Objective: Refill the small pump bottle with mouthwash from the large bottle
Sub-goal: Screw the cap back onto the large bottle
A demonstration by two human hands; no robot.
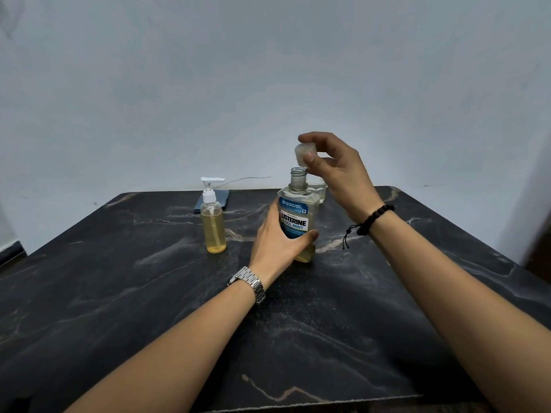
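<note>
I am gripping the large clear plastic mouthwash bottle (296,222) with my left hand (275,242), thumb curling across the lower front under its blue and white label, the other fingers wrapping behind where I cannot see them. The bottle is standing upright near the middle of the black marble-patterned table (328,323), its ribbed neck open, pale yellow liquid showing at the base. Just above and to the right of that neck, my right hand (334,168) is pinching the translucent whitish plastic cap (301,152) between thumb and forefinger, the remaining fingers curling loosely behind it; the cap is hanging clear of the bottle, not touching it. Left of the large bottle, well apart from my hands, the small clear pump bottle (213,225) with its white pump head is standing upright, mostly full of yellow liquid. Behind my right hand a small clear container (317,189) is partly hidden. A folded blue-grey cloth (222,197) is lying behind the pump bottle. A silver metal link watch (250,283) is circling my left wrist, a dark beaded bracelet (376,219) my right.
</note>
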